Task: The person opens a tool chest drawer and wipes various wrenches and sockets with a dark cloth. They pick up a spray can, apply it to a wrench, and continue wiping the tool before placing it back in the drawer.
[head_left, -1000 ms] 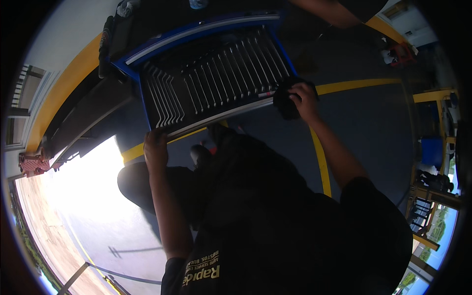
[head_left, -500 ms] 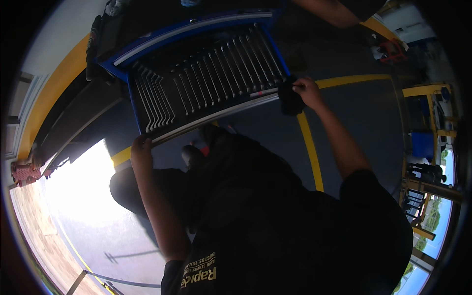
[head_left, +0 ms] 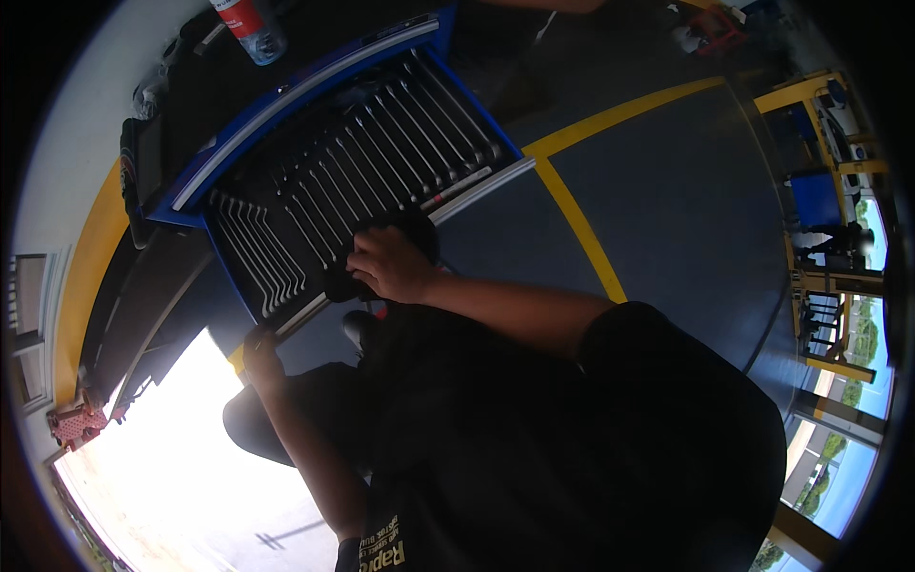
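An open blue tool drawer [head_left: 484, 194] with a silver front edge stands before me. Inside lies a long row of combination wrenches [head_left: 367, 160], sorted by size. At its left end is a group of wrenches with bent ends [head_left: 259, 255]. My left hand [head_left: 263, 358] has its fingers closed over the drawer's near left corner. With my right hand [head_left: 393, 267] I press a black cloth [head_left: 416, 234] against the middle of the front edge. The cloth and hand hide the near ends of some wrenches.
A clear bottle with a red label [head_left: 250, 29] stands on top of the tool cabinet [head_left: 315, 33]. Yellow lines [head_left: 581, 229] cross the dark floor on the right. Another person's arm [head_left: 553, 4] shows at the top edge. Bright sunlight falls at the left.
My right hand has slid the black cloth leftward along the drawer's front edge, from its right corner to the middle. My left hand stays at the left corner. The view has tilted.
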### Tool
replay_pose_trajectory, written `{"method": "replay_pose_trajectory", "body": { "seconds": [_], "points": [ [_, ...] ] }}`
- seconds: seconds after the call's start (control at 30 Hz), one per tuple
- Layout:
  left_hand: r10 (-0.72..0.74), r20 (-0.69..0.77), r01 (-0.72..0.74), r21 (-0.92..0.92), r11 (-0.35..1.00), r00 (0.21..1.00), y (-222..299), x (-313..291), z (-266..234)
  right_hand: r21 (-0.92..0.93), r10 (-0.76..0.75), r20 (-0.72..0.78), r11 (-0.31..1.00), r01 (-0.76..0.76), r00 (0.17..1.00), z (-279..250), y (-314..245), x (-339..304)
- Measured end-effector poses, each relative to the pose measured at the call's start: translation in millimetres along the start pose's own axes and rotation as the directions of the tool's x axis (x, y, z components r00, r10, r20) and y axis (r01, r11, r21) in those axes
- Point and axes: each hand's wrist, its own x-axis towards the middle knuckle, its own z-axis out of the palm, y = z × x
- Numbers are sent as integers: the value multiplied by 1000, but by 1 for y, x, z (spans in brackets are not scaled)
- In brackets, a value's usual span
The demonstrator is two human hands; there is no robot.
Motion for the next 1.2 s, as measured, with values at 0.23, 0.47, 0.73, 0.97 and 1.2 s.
{"method": "replay_pose_trajectory", "body": {
  "seconds": [0.23, 0.47, 0.73, 0.97, 1.2],
  "points": [
    [-85, -43, 88, 74, 993, 995, 20, -6, 3, -191, 44, -165, 979, -76, 985, -113, 115, -57],
    [-60, -3, 60, 93, 994, 998, -15, 14, 3, -184, 478, -415, 789, -586, 774, -199, 240, -113],
    [-18, 22, 16, 56, 998, 1000, 13, -1, -2, 914, 993, -111, 122, -388, 51, -189, 187, -136],
    [-91, 37, 90, 28, 996, 995, 10, 4, -5, 982, 952, 22, 37, -183, 307, -171, 194, -105],
    [-41, 0, 41, 53, 998, 999, 16, -3, -1, 984, 987, -57, 81, -159, 151, -210, 218, -112]
  ]
}}
